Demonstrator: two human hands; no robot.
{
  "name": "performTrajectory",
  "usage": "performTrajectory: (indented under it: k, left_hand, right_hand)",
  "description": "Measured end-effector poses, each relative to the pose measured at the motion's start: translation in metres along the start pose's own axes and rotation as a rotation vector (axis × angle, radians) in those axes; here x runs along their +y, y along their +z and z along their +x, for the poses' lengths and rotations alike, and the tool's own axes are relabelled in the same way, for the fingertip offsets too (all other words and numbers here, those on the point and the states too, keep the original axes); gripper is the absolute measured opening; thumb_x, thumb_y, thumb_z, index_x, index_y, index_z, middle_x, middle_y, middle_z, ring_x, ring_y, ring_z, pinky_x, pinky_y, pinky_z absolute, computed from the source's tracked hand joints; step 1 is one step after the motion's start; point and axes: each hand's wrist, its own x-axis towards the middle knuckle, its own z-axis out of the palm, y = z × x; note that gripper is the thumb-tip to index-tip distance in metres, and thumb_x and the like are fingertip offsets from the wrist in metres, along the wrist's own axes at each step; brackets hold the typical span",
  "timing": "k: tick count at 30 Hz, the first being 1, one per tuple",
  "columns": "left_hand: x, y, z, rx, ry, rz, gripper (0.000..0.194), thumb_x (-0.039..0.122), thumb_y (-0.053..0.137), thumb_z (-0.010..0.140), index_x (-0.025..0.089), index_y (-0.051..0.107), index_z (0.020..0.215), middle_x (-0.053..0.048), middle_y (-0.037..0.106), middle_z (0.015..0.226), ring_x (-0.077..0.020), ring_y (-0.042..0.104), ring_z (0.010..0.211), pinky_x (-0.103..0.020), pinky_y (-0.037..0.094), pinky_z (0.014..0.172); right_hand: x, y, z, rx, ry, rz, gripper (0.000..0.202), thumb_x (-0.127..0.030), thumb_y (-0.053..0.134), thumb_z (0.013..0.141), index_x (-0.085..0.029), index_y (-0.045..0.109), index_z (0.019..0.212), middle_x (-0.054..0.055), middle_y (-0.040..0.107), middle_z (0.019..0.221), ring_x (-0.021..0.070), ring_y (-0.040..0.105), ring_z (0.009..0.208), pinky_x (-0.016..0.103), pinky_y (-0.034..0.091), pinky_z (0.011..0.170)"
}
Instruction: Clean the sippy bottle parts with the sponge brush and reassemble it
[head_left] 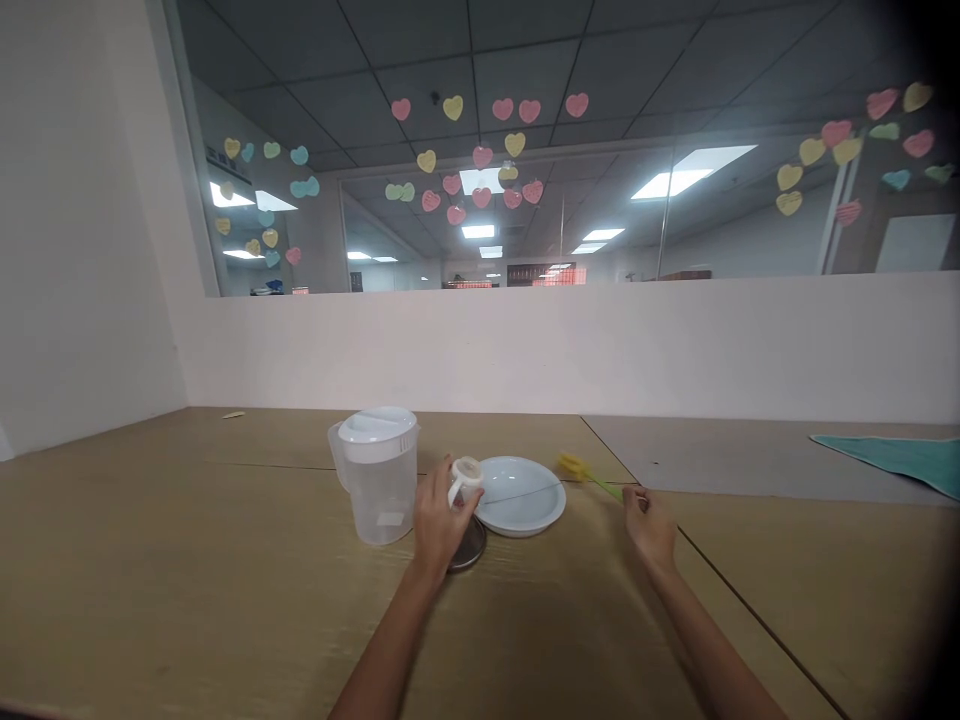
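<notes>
My left hand (439,515) is closed around a small white cup (466,472), its handle toward my fingers. Beneath that hand lies a dark round disc (469,550), partly hidden, so I cannot tell what it is. A white plate (517,527) with a raised rim is just right of the cup. Between the thumb and fingers of my right hand (646,525) is the green stem of a yellow flower (576,466), its head pointing left toward the plate. On the left stands a clear plastic pitcher (381,500) with a white lid, close beside my left hand.
Brown covering lies over the table (225,600), with seams running across it. A teal cloth (900,460) rests at the far right on a grey section. A small pale scrap (233,415) is at the back left. Behind is a white wall (525,350) below a window.
</notes>
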Motion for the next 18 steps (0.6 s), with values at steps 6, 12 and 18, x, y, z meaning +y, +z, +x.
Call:
performTrajectory:
  k: [6, 12, 18]
  left_hand:
    - [0.018, -0.001, -0.011, 0.002, -0.13, -0.314, 0.066, 0.042, 0.063, 0.074, 0.017, 0.036, 0.128, -0.01, 0.059, 0.104, -0.0215, 0.058, 0.094, -0.035, 0.048, 0.081]
    - [0.046, 0.005, -0.035, -0.229, 0.166, -0.468, 0.068, 0.037, 0.061, 0.074, 0.017, 0.029, 0.131, -0.013, 0.057, 0.113, -0.0223, 0.057, 0.098, -0.036, 0.048, 0.083]
    - [0.056, 0.007, -0.045, -0.405, 0.23, -0.549, 0.07, 0.036, 0.057, 0.075, 0.017, 0.023, 0.134, -0.012, 0.056, 0.115, -0.0223, 0.054, 0.103, -0.035, 0.046, 0.086]
  right_hand:
    - [0.001, 0.022, -0.013, -0.441, -0.143, -0.09, 0.025, -0.032, 0.043, 0.075, -0.016, 0.059, 0.086, 0.004, 0.065, 0.068, 0.0153, 0.059, 0.064, 0.022, 0.038, 0.057]
    - [0.001, 0.026, -0.029, -0.85, -0.143, -0.157, 0.02, -0.029, 0.046, 0.07, -0.018, 0.046, 0.054, -0.001, 0.052, 0.041, 0.0098, 0.046, 0.034, 0.019, 0.03, 0.037]
    - [-0.006, 0.019, -0.034, -0.998, -0.188, -0.223, 0.022, -0.031, 0.051, 0.067, -0.018, 0.044, 0.051, -0.003, 0.048, 0.04, 0.0066, 0.039, 0.032, 0.017, 0.026, 0.033]
